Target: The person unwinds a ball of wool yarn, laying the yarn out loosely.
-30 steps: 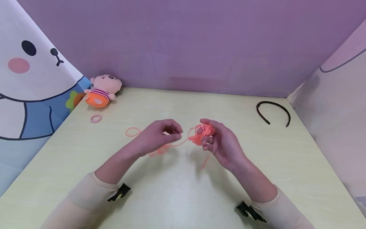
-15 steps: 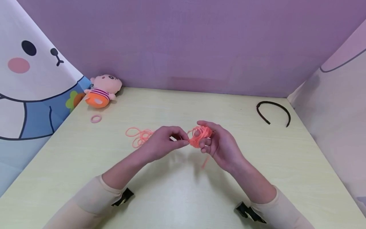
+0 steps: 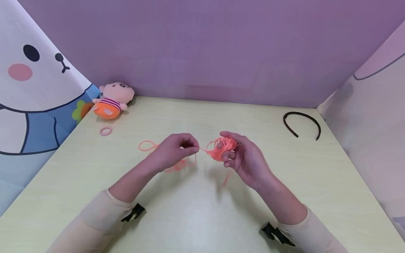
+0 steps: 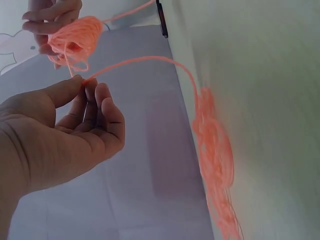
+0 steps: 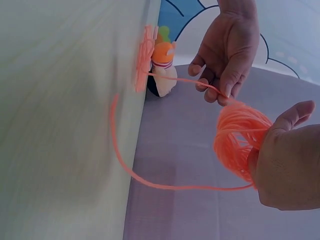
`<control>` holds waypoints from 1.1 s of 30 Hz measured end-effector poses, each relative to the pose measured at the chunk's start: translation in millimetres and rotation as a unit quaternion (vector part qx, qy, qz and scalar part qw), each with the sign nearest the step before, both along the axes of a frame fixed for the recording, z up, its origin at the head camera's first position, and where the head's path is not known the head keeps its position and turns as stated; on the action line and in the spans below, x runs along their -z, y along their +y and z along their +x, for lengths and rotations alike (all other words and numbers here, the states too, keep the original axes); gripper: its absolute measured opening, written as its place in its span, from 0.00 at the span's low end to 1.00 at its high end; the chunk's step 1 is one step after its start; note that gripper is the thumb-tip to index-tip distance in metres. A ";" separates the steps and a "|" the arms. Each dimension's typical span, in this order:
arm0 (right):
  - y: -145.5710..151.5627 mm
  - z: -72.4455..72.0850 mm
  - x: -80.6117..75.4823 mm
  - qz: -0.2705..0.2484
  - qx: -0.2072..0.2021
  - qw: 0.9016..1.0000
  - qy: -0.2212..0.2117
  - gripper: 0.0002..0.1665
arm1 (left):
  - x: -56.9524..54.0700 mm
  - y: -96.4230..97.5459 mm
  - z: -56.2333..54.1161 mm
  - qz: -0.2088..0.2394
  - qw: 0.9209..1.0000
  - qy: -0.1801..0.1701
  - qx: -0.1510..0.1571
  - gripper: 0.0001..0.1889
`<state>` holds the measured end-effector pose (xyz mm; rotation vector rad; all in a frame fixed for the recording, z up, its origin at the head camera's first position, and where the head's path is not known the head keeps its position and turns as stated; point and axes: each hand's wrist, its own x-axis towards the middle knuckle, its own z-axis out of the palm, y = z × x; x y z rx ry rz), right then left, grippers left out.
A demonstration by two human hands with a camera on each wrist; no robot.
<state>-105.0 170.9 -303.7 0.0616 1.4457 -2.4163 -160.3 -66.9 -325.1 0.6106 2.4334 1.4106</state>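
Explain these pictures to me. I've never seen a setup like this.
There is no machine here, only a person's two bare hands. The wide view comes from a camera worn on the head, looking forward and down. The other two come from a camera on each wrist, so the table looks tipped sideways.

The right hand holds a wound bundle of coral yarn. The left hand pinches a strand that runs to a loose heap on the table. Farther back lie a plush toy, a pink ring and a dark hoop.
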 end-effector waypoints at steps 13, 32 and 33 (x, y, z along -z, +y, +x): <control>-0.5 0.2 -0.1 -0.011 -0.005 1.000 -0.003 0.21 | -9.3 -21.8 -16.1 0.006 0.997 0.008 -0.076 0.05; 0.6 -0.2 2.8 0.003 -0.016 1.000 0.007 0.25 | -30.4 -44.1 -22.0 0.086 0.980 0.037 -0.173 0.11; 0.7 -0.3 2.9 0.003 -0.016 1.000 0.008 0.25 | -30.8 -44.4 -21.7 0.090 0.979 0.037 -0.177 0.12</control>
